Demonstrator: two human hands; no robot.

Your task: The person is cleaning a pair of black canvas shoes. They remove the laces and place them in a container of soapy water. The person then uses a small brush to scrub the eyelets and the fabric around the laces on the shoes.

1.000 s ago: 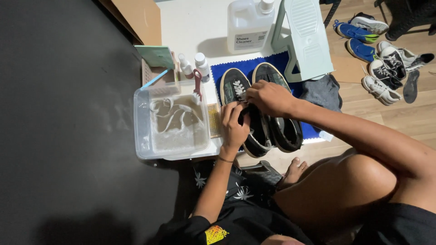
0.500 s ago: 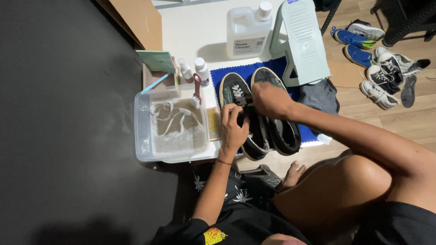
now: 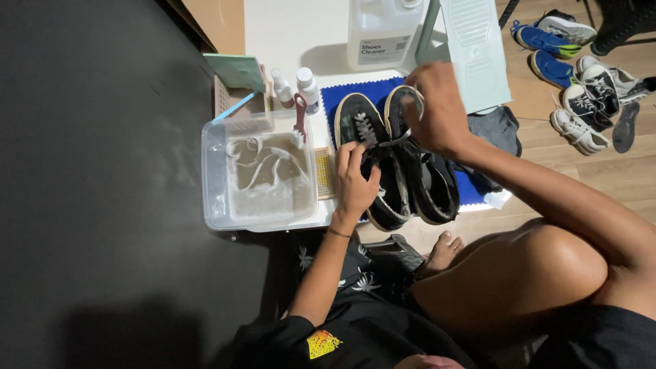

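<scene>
White low table [image 3: 294, 34], centre of frame, blue mat [image 3: 345, 96] on it. Two black shoes [image 3: 403, 164] lie side by side on the mat, long axes running top to bottom, toes toward upper frame. Left hand [image 3: 355, 179] presses the left shoe, fingers curled at the laces. Right hand [image 3: 437, 109], raised, wrist bent, pinches a white lace [image 3: 396, 140]. Clear tub [image 3: 260, 174] of murky water at left.
</scene>
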